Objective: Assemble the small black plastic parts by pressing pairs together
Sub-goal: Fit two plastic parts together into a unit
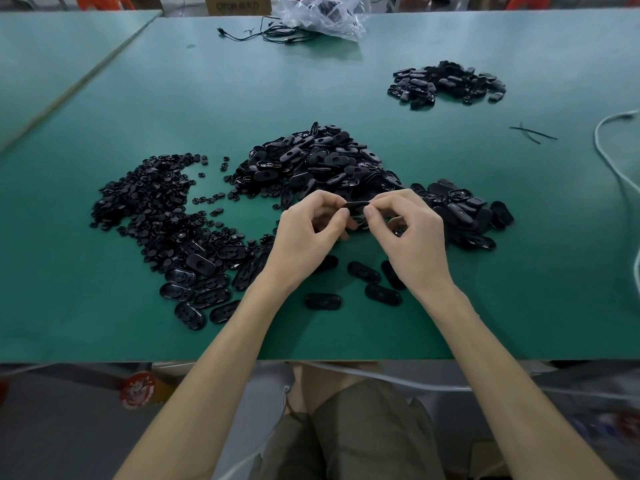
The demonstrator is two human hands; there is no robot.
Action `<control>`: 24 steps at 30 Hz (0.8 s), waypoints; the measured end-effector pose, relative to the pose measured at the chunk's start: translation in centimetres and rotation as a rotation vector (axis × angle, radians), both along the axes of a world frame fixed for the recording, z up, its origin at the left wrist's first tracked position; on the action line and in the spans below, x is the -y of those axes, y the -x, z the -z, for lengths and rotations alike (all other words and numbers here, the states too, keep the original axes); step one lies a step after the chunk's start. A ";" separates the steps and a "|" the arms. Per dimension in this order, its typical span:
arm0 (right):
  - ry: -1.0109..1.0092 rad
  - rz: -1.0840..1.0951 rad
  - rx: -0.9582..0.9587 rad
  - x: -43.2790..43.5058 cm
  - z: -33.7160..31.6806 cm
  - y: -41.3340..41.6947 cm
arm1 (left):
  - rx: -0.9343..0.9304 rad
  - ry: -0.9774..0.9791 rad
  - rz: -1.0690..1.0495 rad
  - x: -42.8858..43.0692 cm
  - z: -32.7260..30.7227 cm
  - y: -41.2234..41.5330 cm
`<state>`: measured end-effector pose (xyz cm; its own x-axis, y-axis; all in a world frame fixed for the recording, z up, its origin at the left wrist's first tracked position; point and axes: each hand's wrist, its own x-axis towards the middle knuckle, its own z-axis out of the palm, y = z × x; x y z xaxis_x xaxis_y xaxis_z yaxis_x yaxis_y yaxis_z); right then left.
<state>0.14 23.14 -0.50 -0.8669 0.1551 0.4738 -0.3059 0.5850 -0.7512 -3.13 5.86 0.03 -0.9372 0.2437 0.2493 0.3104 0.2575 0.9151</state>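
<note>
Two hands meet just above the green worktop (214,98). Between them is one oval black part (356,206), held in the air close to the front of the big heap. The left hand (308,237) pinches its left end between thumb and forefinger, and the right hand (414,237) pinches the right end the same way, so each grip is closed on that one piece. Whether a second piece is pressed into it, I cannot tell.

Behind the fingers rises the heap of oval shells (318,161), spilling off to the right. To the left lies a spread of small round pieces (145,209), with a row of ovals (197,289) at its near edge. A few loose ovals (382,294) lie under the wrists. Well back on the right sits a smaller pile (446,83). At the far edge are a crumpled plastic bag (322,15) and black cables (270,34), and a white cable (614,161) trails down the right side.
</note>
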 end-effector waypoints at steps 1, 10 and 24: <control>0.001 0.007 -0.002 0.0 0.0 0.0 | 0.005 0.001 0.001 0.0 0.0 0.0; 0.019 -0.009 -0.031 0.0 0.1 0.1 | 0.036 0.024 0.020 -0.1 -0.1 0.0; -0.190 -0.006 -0.087 0.6 0.1 -0.3 | 0.031 0.032 0.060 -0.1 -0.2 -0.2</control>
